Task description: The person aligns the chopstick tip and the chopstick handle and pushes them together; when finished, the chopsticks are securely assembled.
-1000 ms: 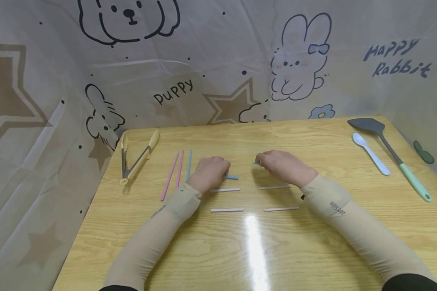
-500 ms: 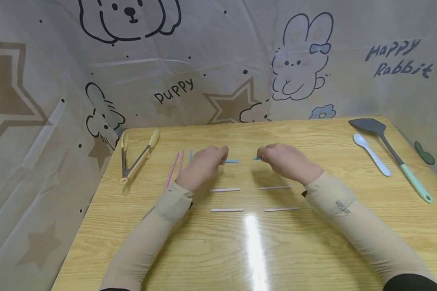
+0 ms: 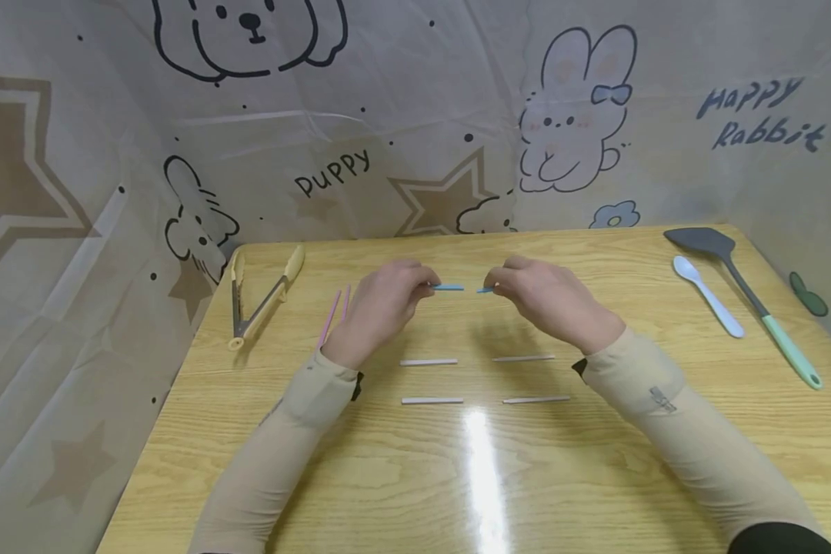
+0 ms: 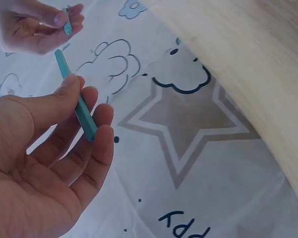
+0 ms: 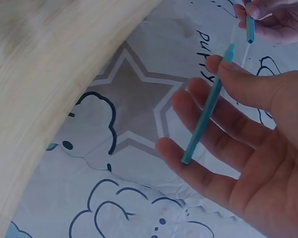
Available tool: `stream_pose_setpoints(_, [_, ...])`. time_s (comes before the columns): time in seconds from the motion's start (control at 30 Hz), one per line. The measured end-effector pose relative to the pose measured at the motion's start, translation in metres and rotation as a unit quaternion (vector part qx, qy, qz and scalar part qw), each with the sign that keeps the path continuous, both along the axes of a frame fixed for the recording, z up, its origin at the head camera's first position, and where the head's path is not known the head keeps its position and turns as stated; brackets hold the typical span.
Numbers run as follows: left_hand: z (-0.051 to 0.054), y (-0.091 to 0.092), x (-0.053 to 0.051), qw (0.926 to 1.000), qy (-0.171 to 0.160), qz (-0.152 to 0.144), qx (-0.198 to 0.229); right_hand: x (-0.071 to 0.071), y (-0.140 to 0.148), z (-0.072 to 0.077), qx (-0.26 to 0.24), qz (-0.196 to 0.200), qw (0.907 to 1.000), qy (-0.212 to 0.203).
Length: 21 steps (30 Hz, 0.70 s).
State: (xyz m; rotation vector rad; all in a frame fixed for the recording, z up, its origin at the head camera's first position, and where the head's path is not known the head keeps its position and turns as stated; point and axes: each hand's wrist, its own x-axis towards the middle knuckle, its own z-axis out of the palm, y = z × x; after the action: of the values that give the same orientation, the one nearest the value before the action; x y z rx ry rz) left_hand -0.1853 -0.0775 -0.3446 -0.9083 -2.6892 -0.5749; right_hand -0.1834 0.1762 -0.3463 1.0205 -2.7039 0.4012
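Above the table (image 3: 561,477), your left hand (image 3: 385,302) and right hand (image 3: 547,306) each pinch a blue piece (image 3: 450,287), hands apart. Blue looks split, not set down; four white pieces (image 3: 432,400) lie nearer you, probably done; pink sticks (image 3: 329,317), partly hidden, likely left.

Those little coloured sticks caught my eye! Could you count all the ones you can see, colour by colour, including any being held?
Blue sticks: 3 (one in the left hand, one in the right hand, one just peeking in at the left wrist view's edge)
Pink sticks: 2
Whitish sticks: 4
Total: 9
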Motion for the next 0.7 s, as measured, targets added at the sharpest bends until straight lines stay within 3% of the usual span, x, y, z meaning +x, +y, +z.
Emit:
stream_pose_setpoints(0.3, [0.0072,0.0012,0.0077,0.9995,0.015,-0.015,0.024,0.0076,-0.0038,0.0095,-0.037,0.023,0.9969,0.065])
stream_pose_setpoints(0.7, [0.008,0.0016,0.0093,0.999,0.024,-0.03,0.02,0.0083,-0.0047,0.0094,-0.041,0.028,0.9959,0.075])
